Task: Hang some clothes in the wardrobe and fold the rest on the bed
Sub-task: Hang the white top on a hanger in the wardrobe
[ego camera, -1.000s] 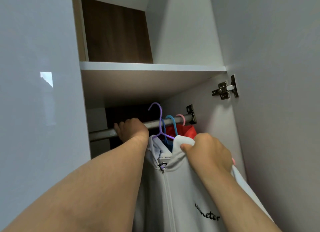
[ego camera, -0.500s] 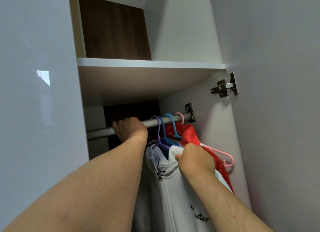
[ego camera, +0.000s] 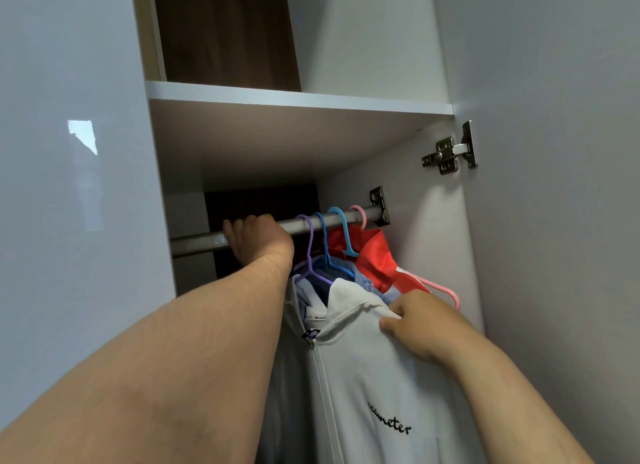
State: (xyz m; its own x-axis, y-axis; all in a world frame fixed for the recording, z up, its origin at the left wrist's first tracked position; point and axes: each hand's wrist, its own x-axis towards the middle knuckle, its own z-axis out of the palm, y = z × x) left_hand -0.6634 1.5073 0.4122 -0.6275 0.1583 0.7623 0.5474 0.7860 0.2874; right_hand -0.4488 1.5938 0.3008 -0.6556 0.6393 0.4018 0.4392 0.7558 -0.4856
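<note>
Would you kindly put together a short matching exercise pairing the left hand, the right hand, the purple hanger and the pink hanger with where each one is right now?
Things:
1. left hand
2. right hand
3. purple hanger
4. pink hanger

Places:
A. nearest the rail's right bracket
B. gripping the bare rail
C. holding the white jacket at the shoulder
D. leftmost hook on the rail

Pairs: 1-B, 2-C, 3-D, 4-A
</note>
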